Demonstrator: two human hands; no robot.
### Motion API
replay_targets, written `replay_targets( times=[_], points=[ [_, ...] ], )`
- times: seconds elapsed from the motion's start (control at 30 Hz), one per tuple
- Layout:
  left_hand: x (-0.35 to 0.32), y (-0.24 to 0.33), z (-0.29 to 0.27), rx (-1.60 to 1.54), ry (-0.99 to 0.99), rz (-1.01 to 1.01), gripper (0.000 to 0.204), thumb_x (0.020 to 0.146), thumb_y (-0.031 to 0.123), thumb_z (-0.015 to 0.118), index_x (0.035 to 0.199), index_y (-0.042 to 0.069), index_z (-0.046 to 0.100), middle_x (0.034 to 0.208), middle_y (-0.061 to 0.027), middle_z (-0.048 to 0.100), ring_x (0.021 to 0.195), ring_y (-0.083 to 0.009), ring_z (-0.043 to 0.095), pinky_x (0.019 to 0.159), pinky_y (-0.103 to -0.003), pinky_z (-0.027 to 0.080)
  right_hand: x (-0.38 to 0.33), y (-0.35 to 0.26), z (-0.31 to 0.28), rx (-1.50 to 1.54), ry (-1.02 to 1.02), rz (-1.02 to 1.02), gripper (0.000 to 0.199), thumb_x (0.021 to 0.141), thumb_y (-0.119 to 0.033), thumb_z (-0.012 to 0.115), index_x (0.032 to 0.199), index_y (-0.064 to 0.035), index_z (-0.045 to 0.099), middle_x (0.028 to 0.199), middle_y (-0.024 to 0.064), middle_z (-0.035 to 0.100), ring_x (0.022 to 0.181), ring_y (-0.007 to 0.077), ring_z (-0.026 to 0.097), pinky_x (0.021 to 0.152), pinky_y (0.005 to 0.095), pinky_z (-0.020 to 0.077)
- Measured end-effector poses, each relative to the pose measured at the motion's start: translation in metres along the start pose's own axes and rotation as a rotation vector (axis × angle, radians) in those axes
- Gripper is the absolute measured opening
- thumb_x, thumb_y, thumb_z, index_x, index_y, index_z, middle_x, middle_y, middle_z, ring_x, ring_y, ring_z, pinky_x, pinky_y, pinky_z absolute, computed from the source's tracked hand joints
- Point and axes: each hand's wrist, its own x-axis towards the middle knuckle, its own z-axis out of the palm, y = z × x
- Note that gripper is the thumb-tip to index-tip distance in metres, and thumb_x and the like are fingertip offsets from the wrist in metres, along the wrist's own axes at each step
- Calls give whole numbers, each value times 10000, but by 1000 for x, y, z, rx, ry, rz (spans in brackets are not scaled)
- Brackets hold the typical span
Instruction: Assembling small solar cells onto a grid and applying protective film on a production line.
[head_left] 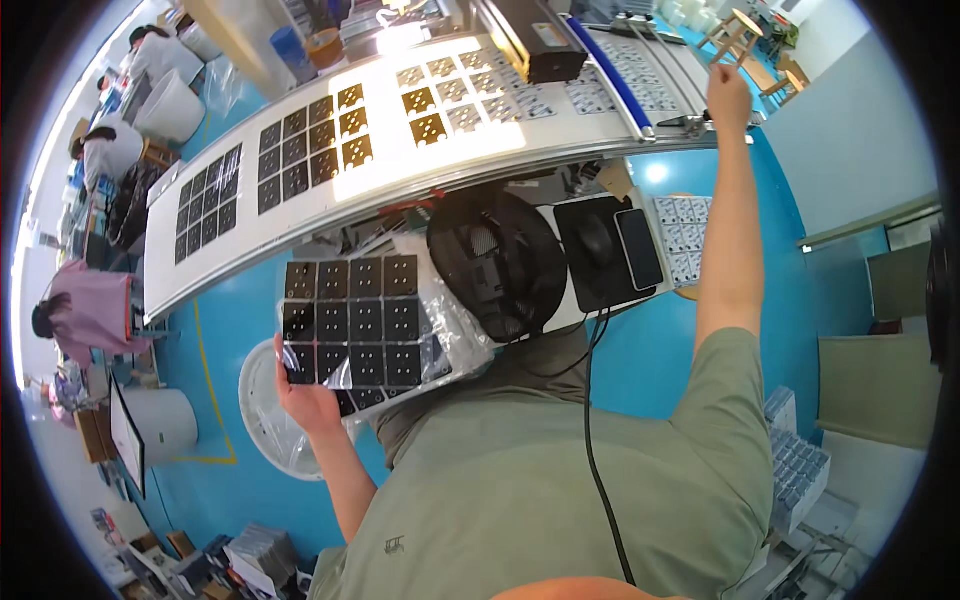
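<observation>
My left hand (308,400) grips the lower left edge of a sheet of black square pieces (367,322), each marked with small light dots. The sheet is tilted in front of my body, over clear plastic film (455,325) and more black sheets. My right arm reaches far out to the right. There my right hand (729,95) is closed beside the metal rods (672,65) at the bench's right end; what its fingers hold, if anything, is too small to make out. Similar black sheets (208,200) lie in a row along the long white bench (180,285).
A dark machine head (550,55) and a blue bar (610,80) cross the bench. Nearer me are a black cap-like object (495,265), a mouse (595,240) on a dark pad and a phone (638,250). A white tub (270,420) stands at left; people sit beyond.
</observation>
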Motion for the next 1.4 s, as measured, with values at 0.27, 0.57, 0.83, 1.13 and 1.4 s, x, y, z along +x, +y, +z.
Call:
replay_targets(
  times=[0.27, 0.57, 0.83, 1.13, 1.4],
  points=[
    [-3, -2, 11, -9, 8, -27, 485, 1124, 219, 351, 1570, 68, 467, 1550, -158, 547, 1408, -332, 539, 1218, -512, 402, 8, 18, 45, -483, -594, 236, 837, 977, -727, 517, 1516, -87, 525, 1461, 187, 627, 1327, 390, 612, 1094, 555, 454],
    [-8, -6, 27, 24, 27, -11, 492, 1126, 214, 346, 1582, 63, 450, 1564, -155, 533, 1410, -331, 531, 1219, -515, 395, -4, -20, 22, -591, -676, 282, 824, 948, -799, 510, 1257, -69, 732, 1211, 123, 751, 1130, 328, 719, 971, 493, 499],
    [-8, -3, 22, -7, 20, -13, 498, 1127, 217, 345, 1593, 64, 433, 1572, -161, 523, 1420, -339, 521, 1218, -520, 391, -7, -25, 23, -615, -652, 250, 852, 943, -820, 502, 1217, -47, 731, 1138, 129, 780, 1075, 300, 750, 922, 480, 543],
    [-8, -3, 25, -13, 10, -6, 503, 1126, 235, 360, 1600, 79, 426, 1551, -174, 545, 1383, -343, 558, 1204, -527, 407, -4, -25, 25, -592, -653, 277, 876, 931, -811, 525, 1327, -48, 691, 1302, 190, 728, 1221, 368, 693, 1012, 521, 505],
    [-1, -3, 4, -31, 10, 23, 513, 1121, 261, 396, 1585, 47, 439, 1538, -178, 557, 1394, -350, 552, 1205, -524, 407, -5, -20, 28, -633, -609, 237, 864, 941, -802, 509, 1312, -47, 705, 1305, 187, 728, 1216, 390, 692, 980, 531, 532]
  ],
)
